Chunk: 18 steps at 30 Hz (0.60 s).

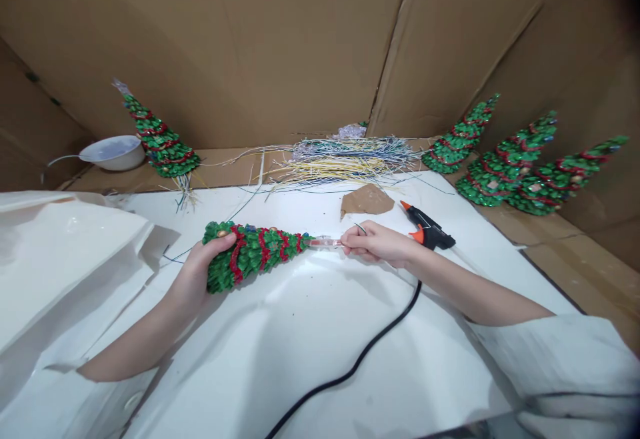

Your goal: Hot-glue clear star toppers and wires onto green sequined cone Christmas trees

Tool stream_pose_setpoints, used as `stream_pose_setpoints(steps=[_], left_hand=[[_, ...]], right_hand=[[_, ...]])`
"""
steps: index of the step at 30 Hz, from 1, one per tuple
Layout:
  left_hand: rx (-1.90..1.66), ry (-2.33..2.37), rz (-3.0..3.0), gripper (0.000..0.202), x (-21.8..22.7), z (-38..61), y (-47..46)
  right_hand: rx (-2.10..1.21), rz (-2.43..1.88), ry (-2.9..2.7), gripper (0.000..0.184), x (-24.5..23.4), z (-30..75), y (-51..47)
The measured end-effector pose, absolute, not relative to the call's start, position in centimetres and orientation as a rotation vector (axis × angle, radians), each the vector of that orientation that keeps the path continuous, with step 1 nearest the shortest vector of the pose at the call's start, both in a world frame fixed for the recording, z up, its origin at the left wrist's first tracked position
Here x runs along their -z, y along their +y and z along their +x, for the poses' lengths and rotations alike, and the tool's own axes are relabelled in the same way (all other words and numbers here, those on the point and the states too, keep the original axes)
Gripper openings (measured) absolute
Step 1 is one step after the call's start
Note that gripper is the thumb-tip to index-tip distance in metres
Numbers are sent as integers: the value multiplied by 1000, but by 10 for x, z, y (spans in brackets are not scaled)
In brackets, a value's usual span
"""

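Observation:
My left hand (196, 271) is closed around the base of a small green Christmas tree (265, 251) with red garlands and coloured baubles. The tree lies on its side, its tip toward the right. My right hand (377, 242) pinches a slim, clear piece (324, 243) with a reddish streak inside, which meets the tip; its exact kind cannot be made out. A thin curved wire shows above the right fingers. Just beyond that hand lies a black glue gun (431, 227) with orange nozzle and trigger.
One more tree (160, 135) with a clear topper stands beside a white bowl (113, 153) at back left. Bundled wires (345, 165) lie at the back, behind a brown scrap (367, 200). Several trees (500, 165) stand right. A black cable (360, 362) crosses the white table (310, 339).

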<state>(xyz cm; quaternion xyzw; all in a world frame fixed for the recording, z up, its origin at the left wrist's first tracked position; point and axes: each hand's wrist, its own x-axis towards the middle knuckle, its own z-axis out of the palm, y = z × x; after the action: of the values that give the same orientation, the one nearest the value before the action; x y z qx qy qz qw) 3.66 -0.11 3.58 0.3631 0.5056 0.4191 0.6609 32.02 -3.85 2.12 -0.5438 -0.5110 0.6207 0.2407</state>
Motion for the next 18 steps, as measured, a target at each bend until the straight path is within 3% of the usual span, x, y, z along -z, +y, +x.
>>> stream_pose_setpoints(steps=[3,10,13,18], left_hand=[[-915,1112,847,25,-34,34,1],[-778,1135,909,41,-30,26,1],[-697,1089,944,49,-27,22,2],[-626,999,1029,46,-22,15,5]], right_hand=[[-1513,-1616,-1576,23,-31,318,-43],[-615,-1831,-2176,26,-46,302,-66],[-381,-1825,-2361,21,-44,295,-70],[-132,-1851,-2612,18,-50,288,-75]])
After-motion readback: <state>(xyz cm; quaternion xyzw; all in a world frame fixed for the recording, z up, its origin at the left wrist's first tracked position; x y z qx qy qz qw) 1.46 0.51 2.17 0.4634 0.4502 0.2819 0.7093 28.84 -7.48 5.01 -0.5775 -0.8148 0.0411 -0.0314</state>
